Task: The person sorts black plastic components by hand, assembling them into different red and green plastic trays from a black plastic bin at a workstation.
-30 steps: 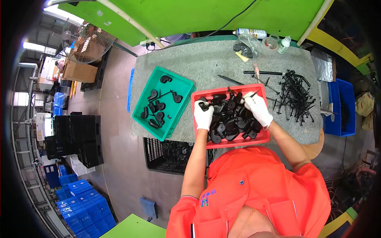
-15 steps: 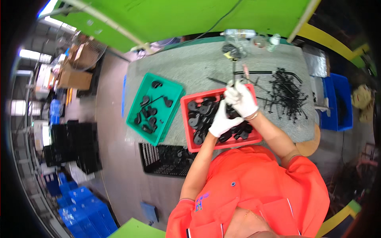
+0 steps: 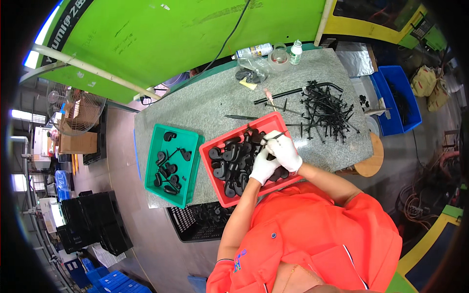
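Note:
My gloved left hand [image 3: 265, 167] is over the near right part of a red tray [image 3: 239, 131], its fingers closed on a small black plastic part [image 3: 270, 156], mostly hidden. My gloved right hand [image 3: 285, 150] presses close beside it, closed around a thin black rod [image 3: 279, 135] that sticks out past the fingers. Many dark, rounded, hook-shaped plastic parts [image 3: 229, 158] fill the tray beneath. Whether the rod is joined to the small part cannot be seen.
Left of the red tray stands a green tray [image 3: 194, 161] with several similar parts. A pile of black rods [image 3: 326, 110] lies on the grey table [image 3: 342, 156] at right. Bottles [image 3: 296, 52] and a plastic bag [image 3: 254, 68] stand behind; a black crate [image 3: 183, 227] sits below the table's front edge.
My right hand has come down from the red tray's far edge to beside my left hand. The rod it held upright now slants low. The whole view has shifted.

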{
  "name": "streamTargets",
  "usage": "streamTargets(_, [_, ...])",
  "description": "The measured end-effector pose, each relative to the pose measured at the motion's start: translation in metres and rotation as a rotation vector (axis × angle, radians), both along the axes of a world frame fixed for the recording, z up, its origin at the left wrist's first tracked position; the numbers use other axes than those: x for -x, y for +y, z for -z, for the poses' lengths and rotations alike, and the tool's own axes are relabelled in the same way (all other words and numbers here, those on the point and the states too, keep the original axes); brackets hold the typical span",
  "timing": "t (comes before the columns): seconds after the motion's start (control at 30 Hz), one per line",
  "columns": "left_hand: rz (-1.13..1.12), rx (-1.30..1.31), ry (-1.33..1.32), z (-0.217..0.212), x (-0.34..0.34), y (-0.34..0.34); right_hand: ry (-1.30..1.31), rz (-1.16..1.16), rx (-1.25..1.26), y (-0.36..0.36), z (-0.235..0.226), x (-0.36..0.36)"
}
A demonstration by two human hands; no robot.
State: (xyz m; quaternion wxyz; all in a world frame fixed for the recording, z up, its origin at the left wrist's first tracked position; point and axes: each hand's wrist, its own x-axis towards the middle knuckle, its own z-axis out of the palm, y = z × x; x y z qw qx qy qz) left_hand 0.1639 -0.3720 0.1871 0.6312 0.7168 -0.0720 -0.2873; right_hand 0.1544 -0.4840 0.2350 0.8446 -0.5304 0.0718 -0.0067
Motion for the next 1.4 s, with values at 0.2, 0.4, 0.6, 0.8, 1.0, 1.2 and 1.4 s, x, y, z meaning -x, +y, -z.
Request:
streamTargets(0.2, [-0.188, 0.110, 0.216, -0.005, 0.014, -0.017, -0.313, 0.403, 0.875, -0.050, 0.016, -0.027])
streamTargets(0.4, [-0.298, -0.620, -0.705, -0.004, -0.014, -0.003, 0.005, 0.566, 1.386, -0.146, 0.003, -0.039])
streamTargets(0.6, [-0.233, -0.603, -0.679, -0.012, -0.008, 0.027, 0.169, 0.188, 1.692, -0.271, 0.072, -0.036])
streamTargets(0.8, [-0.685, -0.530, -0.771, -0.014, 0.017, 0.110, -0.228, 0.638, 1.264, -0.126, 0.002, -0.085])
streamTargets(1.0, [-0.914, -0.530, -0.702, -0.007, 0.040, 0.165, -0.587, -0.542, 0.895, 0.201, 0.013, -0.150])
streamTargets(1.2, [-0.953, -0.580, -0.595, -0.006, 0.075, 0.200, -0.606, -0.616, 1.832, 0.352, 0.124, -0.218])
streamTargets(1.4, [-1.122, -0.609, -0.509, 0.004, 0.089, 0.243, -0.653, -0.767, 1.766, 0.353, 0.096, -0.214])
